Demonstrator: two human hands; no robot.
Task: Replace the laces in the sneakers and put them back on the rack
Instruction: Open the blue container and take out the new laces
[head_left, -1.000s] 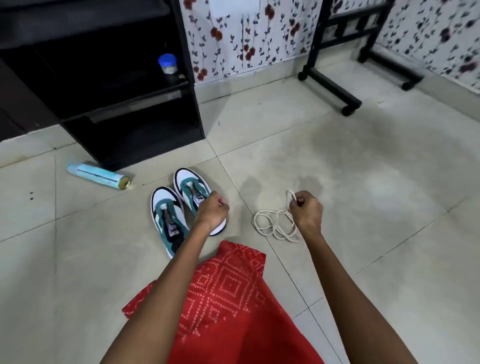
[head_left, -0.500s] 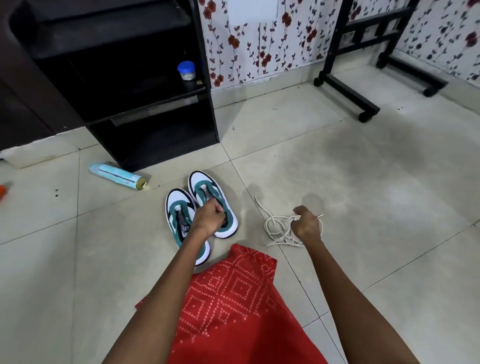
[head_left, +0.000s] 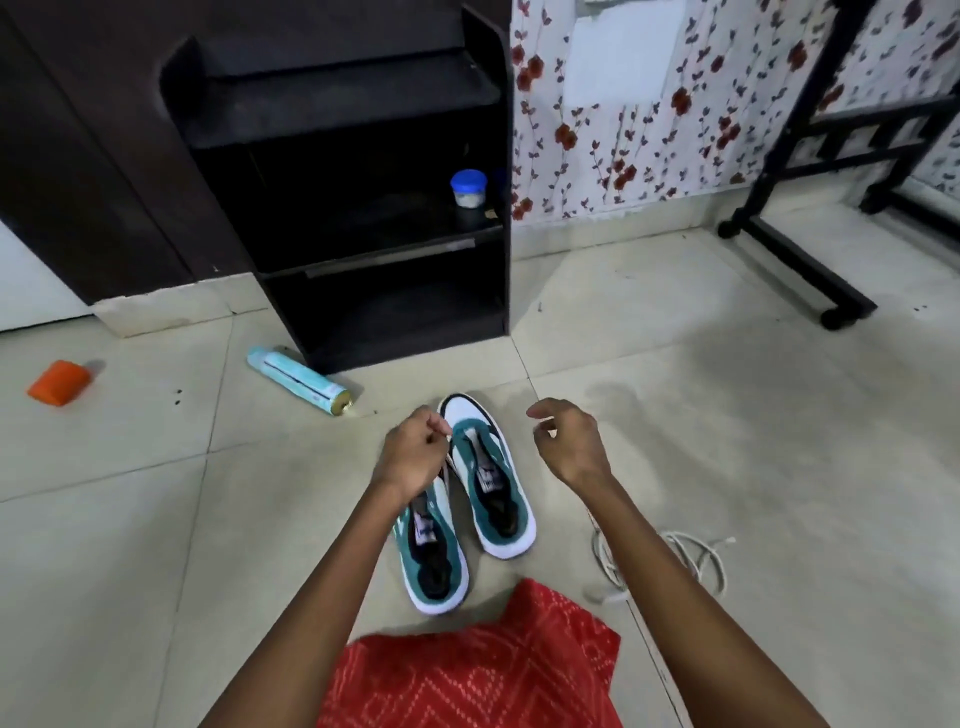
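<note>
Scanning from the left: an orange block (head_left: 60, 382) and a pale blue can (head_left: 296, 379) lie toward the floor's (head_left: 156, 545) far edge, the can just in front of the black rack (head_left: 363, 208). Mid-floor, the left sneaker (head_left: 434, 566) and right sneaker (head_left: 493, 488) sit side by side, toes toward the rack (no lace threaded that I can see). The left hand (head_left: 413, 452) hovers over the left sneaker's toe, fingers curled, thumb to forefinger; whether it pinches anything, I cannot tell. The right hand (head_left: 569, 441) hangs loosely curled, holding nothing, just right of the right sneaker. The white laces (head_left: 696, 558) lie coiled nearer the floor's right edge, partly behind the forearm (head_left: 649, 571). I'd judge lacing barely begun; next, a lace end must be picked up and fed through the lowest eyelets.
</note>
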